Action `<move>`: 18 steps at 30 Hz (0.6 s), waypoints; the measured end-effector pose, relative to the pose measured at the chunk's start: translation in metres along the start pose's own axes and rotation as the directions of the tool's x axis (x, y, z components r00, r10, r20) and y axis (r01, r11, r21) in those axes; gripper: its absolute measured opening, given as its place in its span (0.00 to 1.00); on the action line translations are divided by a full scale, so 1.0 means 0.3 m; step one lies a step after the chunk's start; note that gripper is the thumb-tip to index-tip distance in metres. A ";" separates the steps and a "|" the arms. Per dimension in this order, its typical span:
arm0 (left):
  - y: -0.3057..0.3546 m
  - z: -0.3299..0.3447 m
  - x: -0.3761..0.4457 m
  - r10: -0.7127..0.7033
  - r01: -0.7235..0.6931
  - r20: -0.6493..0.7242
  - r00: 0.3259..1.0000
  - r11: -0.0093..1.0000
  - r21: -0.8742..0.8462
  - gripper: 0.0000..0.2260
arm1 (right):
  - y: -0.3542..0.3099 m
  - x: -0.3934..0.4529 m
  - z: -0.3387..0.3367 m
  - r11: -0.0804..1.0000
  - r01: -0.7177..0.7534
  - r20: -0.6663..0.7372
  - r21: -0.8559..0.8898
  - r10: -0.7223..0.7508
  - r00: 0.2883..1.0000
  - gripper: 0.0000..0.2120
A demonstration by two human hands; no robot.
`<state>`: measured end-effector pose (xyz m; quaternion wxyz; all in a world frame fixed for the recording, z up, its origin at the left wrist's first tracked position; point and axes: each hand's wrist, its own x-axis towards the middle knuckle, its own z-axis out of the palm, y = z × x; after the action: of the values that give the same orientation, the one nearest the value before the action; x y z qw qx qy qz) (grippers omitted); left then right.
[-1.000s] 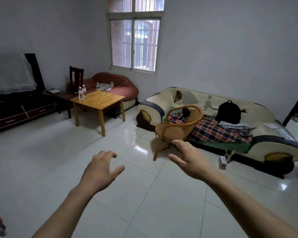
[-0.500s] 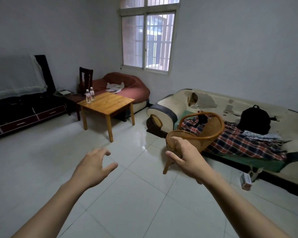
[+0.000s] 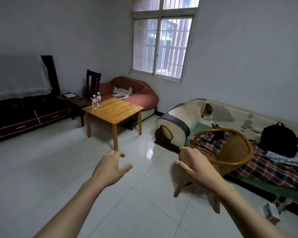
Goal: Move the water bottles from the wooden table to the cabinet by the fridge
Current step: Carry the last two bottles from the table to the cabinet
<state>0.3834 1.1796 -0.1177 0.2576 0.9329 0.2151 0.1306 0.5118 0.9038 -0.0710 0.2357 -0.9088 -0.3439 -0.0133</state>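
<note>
Two clear water bottles stand upright side by side at the far left corner of the wooden table point(image 3: 117, 114): one bottle point(image 3: 94, 102) in front, the other bottle point(image 3: 98, 99) just behind it. My left hand point(image 3: 110, 166) and my right hand point(image 3: 195, 166) are both stretched out in front of me over the tiled floor, fingers loosely spread, holding nothing. Both hands are well short of the table. No fridge or cabinet beside one is in view.
A rattan chair point(image 3: 227, 152) stands just behind my right hand. A worn cream sofa point(image 3: 179, 122) with a plaid blanket and a black backpack point(image 3: 279, 141) runs along the right. A red couch point(image 3: 138, 93), a dark wooden chair point(image 3: 93, 83) and a low dark TV unit point(image 3: 24, 117) lie beyond the table.
The view has advanced and swung left: the table and bottles look larger and nearer, the rattan chair has slid right. Both hands stay raised and empty.
</note>
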 end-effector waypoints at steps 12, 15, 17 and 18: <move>-0.222 0.076 0.503 -0.073 0.074 0.012 0.997 0.995 -0.069 0.25 | 0.008 0.577 0.166 0.999 0.004 0.004 -0.035 -0.003 1.000 0.31; -0.215 0.112 0.667 -0.079 0.080 0.010 0.997 0.996 -0.036 0.26 | 0.100 0.726 0.195 1.000 0.018 -0.009 -0.022 -0.019 1.000 0.32; -0.192 0.148 0.792 -0.071 0.072 0.031 0.997 0.997 -0.014 0.25 | 0.183 0.826 0.218 1.000 0.012 -0.002 0.001 -0.012 1.000 0.32; -0.179 0.167 0.856 -0.064 0.064 0.037 0.997 0.998 0.001 0.25 | 0.227 0.881 0.229 1.000 0.007 0.001 0.022 -0.007 1.000 0.31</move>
<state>0.6075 1.3204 -0.1542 0.2655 0.9278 0.2402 0.1050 0.7471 1.0529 -0.1113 0.2457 -0.9049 -0.3473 -0.0099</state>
